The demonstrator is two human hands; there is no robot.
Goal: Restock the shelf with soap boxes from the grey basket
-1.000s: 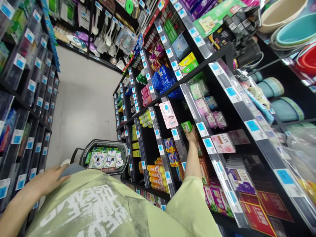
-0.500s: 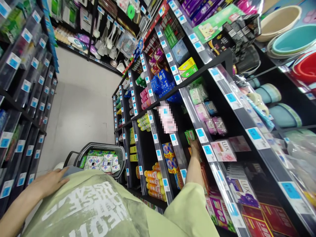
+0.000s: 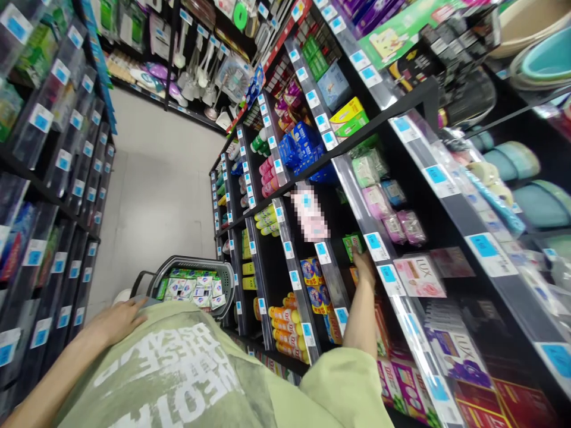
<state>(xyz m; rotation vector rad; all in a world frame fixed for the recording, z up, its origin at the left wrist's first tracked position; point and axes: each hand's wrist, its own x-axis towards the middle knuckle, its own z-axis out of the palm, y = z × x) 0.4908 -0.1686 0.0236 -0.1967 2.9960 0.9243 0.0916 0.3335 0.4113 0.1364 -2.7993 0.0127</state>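
My right hand [image 3: 364, 268] reaches into a dark shelf compartment, its fingers around the near end of a small green box [image 3: 352, 245]. Part of the fingers is hidden behind the box and in shadow. An orange pack lies just below that hand, partly covered by it. On the left, my left hand [image 3: 116, 322] rests flat on my lap with the fingers stretched out, holding nothing. Past it on the floor stands a grey shopping basket [image 3: 230, 285] with white and green boxes [image 3: 196, 289] in it.
Shelf edges with price tags [image 3: 322, 253] run close beside my right arm. Orange bottles [image 3: 288, 333], yellow-green bottles [image 3: 267, 220] and LUX boxes [image 3: 420, 276] stand around it. Another shelf rack [image 3: 57, 202] lines the left side, with the aisle floor [image 3: 151, 190] between.
The view has swung slightly left, so the shelves and basket appear farther right. My right hand remains at the green box, and my left hand still rests on my lap.
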